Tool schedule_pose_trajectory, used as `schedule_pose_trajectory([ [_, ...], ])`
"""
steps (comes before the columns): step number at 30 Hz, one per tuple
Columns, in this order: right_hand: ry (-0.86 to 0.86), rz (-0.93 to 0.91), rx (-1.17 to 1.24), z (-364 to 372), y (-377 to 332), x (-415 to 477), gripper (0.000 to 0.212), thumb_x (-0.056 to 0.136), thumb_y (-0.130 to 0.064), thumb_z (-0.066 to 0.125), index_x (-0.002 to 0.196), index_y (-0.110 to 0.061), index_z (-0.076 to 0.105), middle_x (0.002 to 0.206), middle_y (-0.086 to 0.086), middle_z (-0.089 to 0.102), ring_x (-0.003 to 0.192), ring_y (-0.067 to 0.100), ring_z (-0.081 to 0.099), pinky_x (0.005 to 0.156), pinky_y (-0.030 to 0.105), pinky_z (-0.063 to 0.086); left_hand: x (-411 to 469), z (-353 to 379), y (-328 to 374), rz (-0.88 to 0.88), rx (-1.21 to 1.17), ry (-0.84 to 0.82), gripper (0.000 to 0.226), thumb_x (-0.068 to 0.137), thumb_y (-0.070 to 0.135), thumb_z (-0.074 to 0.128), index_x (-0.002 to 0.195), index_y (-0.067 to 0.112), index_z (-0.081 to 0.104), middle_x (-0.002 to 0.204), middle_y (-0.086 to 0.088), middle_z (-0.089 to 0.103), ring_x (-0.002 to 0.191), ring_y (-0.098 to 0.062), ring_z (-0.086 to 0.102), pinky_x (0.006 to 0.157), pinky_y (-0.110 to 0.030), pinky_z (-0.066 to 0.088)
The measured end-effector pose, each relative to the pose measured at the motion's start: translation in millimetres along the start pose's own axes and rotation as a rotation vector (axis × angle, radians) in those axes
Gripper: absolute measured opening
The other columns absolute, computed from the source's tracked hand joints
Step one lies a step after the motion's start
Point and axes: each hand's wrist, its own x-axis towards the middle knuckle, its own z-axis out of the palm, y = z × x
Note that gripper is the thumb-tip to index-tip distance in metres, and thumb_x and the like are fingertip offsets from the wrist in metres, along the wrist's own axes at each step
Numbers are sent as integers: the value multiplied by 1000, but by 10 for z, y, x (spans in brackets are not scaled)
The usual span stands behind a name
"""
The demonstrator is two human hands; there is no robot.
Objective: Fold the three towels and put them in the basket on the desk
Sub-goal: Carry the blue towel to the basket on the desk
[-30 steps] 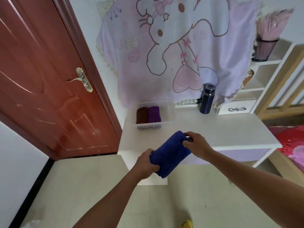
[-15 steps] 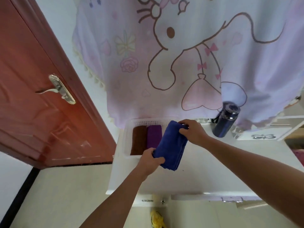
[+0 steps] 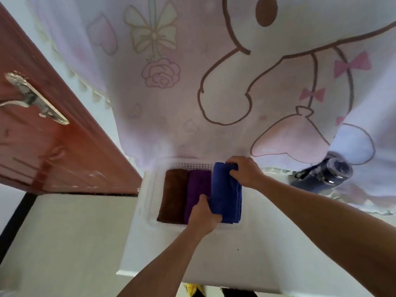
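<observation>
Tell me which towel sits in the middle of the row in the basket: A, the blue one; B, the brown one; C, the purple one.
C: the purple towel lies in the basket between the brown towel on its left and the blue towel on its right, which the left hand and the right hand grip at its ends.

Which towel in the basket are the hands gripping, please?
The blue towel, rightmost in the basket: the right hand grips its far end, the left hand its near end. The brown towel and purple towel lie left of it.
</observation>
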Motion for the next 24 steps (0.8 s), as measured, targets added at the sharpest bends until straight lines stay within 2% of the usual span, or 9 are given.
schedule_pose_trajectory([
  [3,-122,-26,-88,190,127,284,33,85,-12,57,116,-18,64,113,6,67,101,28,63,85,36,53,111,157,-61,-115,62,25,40,77,27,67,108,20,42,105,0,59,91,-20,61,81,-39,55],
  [6,-171,-88,-284,319,144,436,33,90,-15,53,122,-17,59,115,10,65,100,29,62,82,34,51,142,233,-109,-117,258,81,29,84,29,60,107,20,45,104,0,63,90,-20,62,78,-36,53],
  [9,-200,-202,-556,393,139,526,26,93,-15,48,117,-14,58,113,9,65,100,27,63,76,32,45,133,294,-77,-106,354,139,29,85,27,59,108,20,45,103,1,62,91,-20,61,72,-30,49],
  [11,-178,-260,-663,385,135,529,24,91,-13,52,114,-15,59,112,5,66,100,26,64,72,31,44,101,326,-120,-25,426,194,35,83,26,62,114,21,46,109,3,57,98,-18,57,77,-29,46],
  [13,-101,-338,-673,387,169,486,28,83,-10,62,111,-16,59,108,4,65,97,26,63,66,32,42,40,323,-158,153,497,251,38,82,23,61,118,23,49,108,4,53,95,-16,52,78,-27,46],
  [16,-3,-520,-667,417,241,383,42,56,-10,80,96,-16,67,92,8,63,84,29,60,55,35,46,7,302,-232,429,589,259,28,86,28,47,108,22,61,96,5,53,83,-13,50,69,-26,46],
  [18,-96,-607,-714,455,350,343,41,67,-17,74,107,-17,67,106,11,62,97,31,57,71,41,47,5,321,-250,434,683,145,36,93,35,33,106,22,64,100,4,52,87,-15,48,75,-29,43],
  [20,-159,-606,-775,499,445,301,41,86,-24,57,126,-18,58,128,13,53,115,32,49,91,43,38,0,331,-260,371,749,48,40,98,38,28,103,21,63,103,4,48,90,-16,44,77,-31,38],
  [24,-178,-564,-825,507,413,262,46,92,-28,49,137,-19,48,140,13,45,124,31,43,100,42,31,36,284,-206,348,776,-19,39,99,40,30,101,20,63,102,2,49,89,-16,45,77,-32,38],
])
